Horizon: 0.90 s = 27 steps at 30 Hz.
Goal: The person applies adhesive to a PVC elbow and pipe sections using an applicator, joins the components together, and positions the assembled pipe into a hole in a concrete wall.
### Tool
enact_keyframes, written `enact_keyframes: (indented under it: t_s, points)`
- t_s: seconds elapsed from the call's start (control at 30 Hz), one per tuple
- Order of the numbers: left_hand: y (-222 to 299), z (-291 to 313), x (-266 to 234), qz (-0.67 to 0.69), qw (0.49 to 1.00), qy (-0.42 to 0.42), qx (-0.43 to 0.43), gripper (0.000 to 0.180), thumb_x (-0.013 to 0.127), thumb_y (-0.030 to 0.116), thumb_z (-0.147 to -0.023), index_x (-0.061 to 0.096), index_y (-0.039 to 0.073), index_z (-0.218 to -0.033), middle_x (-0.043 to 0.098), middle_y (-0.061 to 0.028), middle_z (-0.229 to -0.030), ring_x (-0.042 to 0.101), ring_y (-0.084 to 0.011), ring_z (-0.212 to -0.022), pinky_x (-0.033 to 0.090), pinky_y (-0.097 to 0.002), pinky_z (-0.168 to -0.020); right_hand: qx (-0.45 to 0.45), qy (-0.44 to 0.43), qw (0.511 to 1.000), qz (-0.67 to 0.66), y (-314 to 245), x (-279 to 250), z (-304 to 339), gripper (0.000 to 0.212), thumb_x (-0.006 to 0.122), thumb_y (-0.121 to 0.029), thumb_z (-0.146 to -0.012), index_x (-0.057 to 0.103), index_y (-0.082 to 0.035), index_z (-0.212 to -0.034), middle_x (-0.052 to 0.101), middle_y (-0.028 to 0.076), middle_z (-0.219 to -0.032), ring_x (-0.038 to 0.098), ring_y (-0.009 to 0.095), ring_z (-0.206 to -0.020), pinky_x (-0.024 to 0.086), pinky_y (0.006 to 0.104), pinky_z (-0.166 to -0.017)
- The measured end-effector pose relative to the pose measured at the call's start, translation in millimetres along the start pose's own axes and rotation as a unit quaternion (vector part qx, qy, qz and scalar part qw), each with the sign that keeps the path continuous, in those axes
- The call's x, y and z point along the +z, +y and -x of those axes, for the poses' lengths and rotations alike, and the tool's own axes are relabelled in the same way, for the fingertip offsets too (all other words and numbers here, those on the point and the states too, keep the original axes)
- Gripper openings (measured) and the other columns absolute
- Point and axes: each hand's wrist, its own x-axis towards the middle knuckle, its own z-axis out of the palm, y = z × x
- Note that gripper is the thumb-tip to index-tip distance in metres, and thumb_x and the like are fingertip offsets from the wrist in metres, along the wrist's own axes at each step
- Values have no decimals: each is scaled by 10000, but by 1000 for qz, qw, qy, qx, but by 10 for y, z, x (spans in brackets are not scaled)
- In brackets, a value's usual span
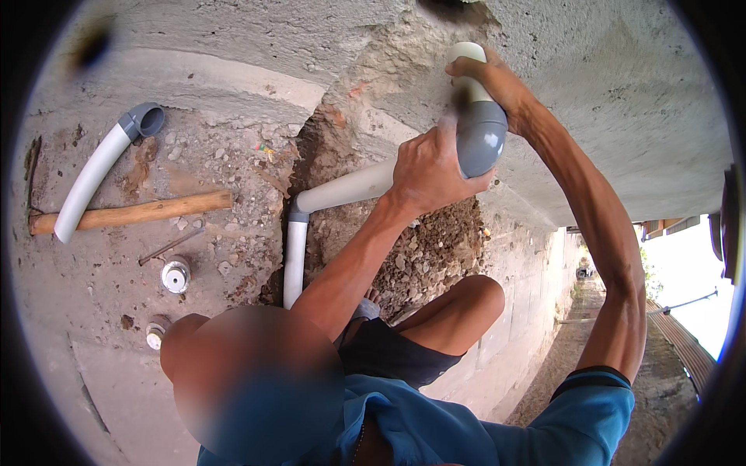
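My left hand [435, 167] is closed around the lower end of a grey elbow fitting [483, 140], thumb and fingers against its side. My right hand [501, 89] grips a short white pipe piece [468, 53] that comes out of the elbow's upper end, its thumb across the pipe. A long white pipe [350, 186] runs up to my left hand from a smaller grey elbow [298, 208] over the trench. Where this pipe meets the held elbow is hidden behind the hand. Another white pipe [295, 260] runs down from that smaller elbow.
At the left lie a loose white pipe with a grey elbow [93, 179], a tool with a wooden handle [155, 210] and a thin metal rod [171, 247]. Two small cans [176, 276] stand below. Broken rubble [435, 252] lines the trench by a concrete wall [614, 116].
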Motion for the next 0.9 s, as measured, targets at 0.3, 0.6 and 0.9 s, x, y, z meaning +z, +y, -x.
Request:
enact_keyframes:
  t_s: [0.3,0.6,0.9]
  points:
    - [-42,-49,-4,10,999,14,32,897,897,440,-715,436,-73,-1289,720,-257,-952,762,-375,-812,617,-460,-718,-7,1,999,-31,-68,28,42,676,766,-226,-853,321,-54,-1332,579,161,-917,670,219,-612,607,349,-488]
    - [18,-200,-256,10,999,20,35,953,876,493,-723,437,-134,-1290,712,-286,-977,765,-369,-812,632,-433,-703,-64,-46,922,-380,416,244,353,665,356,-595,-1069,498,-28,-1386,687,236,-1147,744,301,-965,670,399,-755]
    - [-106,-668,-224,6,1000,14,19,1033,853,588,-726,421,-132,-1328,696,-311,-1072,760,-380,-896,631,-437,-763,-86,-103,983,-125,1420,761,521,512,545,-329,-1064,485,26,-1427,619,163,-1337,581,271,-1287,468,436,-1125]
